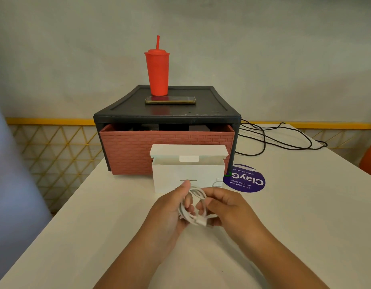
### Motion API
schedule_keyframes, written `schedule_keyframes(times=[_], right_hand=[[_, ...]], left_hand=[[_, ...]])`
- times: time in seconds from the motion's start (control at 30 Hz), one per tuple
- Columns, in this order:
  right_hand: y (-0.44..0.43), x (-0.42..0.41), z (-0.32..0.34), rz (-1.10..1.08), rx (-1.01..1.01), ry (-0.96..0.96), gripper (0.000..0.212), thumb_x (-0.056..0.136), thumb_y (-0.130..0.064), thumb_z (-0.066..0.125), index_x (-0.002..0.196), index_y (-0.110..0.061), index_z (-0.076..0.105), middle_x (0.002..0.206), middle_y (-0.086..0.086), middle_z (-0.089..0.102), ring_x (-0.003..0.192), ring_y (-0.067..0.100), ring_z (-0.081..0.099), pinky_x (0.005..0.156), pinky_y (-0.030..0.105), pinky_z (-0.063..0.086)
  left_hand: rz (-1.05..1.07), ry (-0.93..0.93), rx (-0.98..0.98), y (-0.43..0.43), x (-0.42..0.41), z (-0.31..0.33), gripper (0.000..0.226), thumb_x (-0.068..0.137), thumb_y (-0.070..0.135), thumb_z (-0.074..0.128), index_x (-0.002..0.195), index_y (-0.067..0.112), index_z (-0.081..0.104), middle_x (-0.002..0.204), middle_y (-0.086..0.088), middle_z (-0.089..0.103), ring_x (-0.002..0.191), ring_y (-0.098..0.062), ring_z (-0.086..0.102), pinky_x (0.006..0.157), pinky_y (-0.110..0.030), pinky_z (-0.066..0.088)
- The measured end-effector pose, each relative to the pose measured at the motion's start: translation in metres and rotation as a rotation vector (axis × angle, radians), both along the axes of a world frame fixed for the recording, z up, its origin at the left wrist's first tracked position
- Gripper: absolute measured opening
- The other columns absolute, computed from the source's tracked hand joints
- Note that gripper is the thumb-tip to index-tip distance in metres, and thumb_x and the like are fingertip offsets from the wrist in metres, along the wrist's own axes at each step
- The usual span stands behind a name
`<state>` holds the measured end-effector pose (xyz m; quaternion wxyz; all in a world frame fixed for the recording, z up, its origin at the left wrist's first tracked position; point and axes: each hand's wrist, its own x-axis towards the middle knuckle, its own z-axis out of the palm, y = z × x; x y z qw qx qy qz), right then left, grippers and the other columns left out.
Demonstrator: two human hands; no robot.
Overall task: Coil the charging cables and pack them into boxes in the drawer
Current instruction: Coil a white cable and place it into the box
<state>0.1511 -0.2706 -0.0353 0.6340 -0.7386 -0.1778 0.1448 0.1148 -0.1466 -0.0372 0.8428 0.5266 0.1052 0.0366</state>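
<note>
Both hands [201,207] grip the coiled white cable [194,207], fingers curled.

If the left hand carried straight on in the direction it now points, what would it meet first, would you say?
Most likely the white box: the left hand, holding the coiled white cable, points away from the person toward the box's front wall. The gap between them looks free, though depth is hard to judge.

The drawer [167,152] interior is dark, its contents unreadable. The white box [187,176] hides the drawer's front centre. The fingers [187,205] cover part of the coiled cable [196,207].
</note>
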Motion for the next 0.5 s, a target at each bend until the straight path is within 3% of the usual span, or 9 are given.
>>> schedule_keyframes(times=[0.07,0.23,0.33,0.5], right_hand=[[-0.002,0.0017,0.0021,-0.057,0.02,-0.013,0.028,0.093,-0.004,0.045,0.091,-0.019,0.068,0.07,-0.003,0.061,0.059,0.0,0.057,0.056,0.016,0.048],[-0.0016,0.0028,0.0006,-0.144,0.031,-0.034,0.025,0.093,-0.006,0.048,0.094,-0.026,0.064,0.075,-0.004,0.062,0.056,-0.001,0.056,0.049,0.013,0.045],[0.0012,0.0021,-0.0025,-0.149,0.035,-0.053,0.025,0.094,-0.006,0.048,0.098,-0.025,0.064,0.077,-0.002,0.063,0.054,0.0,0.056,0.048,0.016,0.046],[0.002,0.0014,-0.0027,-0.116,0.062,-0.056,0.027,0.093,-0.004,0.05,0.096,-0.028,0.062,0.074,-0.005,0.063,0.052,-0.003,0.056,0.047,0.016,0.046]], left_hand=[[0.013,0.035,0.044,0.0006,0.0009,-0.0019,0.041,0.089,0.032,0.05,0.054,0.011,0.046,0.054,0.0,0.044,0.053,-0.01,0.045,0.066,-0.027,0.041],[-0.064,0.158,-0.191,0.0023,-0.0024,0.0008,0.028,0.091,0.023,0.049,0.073,0.005,0.06,0.056,-0.004,0.054,0.052,-0.015,0.055,0.068,-0.03,0.047],[-0.079,0.159,-0.372,0.0024,-0.0029,0.0023,0.024,0.092,0.02,0.046,0.076,0.005,0.055,0.05,-0.003,0.046,0.049,-0.017,0.052,0.067,-0.033,0.046],[-0.019,0.121,-0.467,-0.0025,-0.0013,0.0018,0.029,0.095,0.02,0.042,0.072,0.005,0.051,0.046,0.0,0.034,0.039,-0.013,0.04,0.049,-0.029,0.049]])
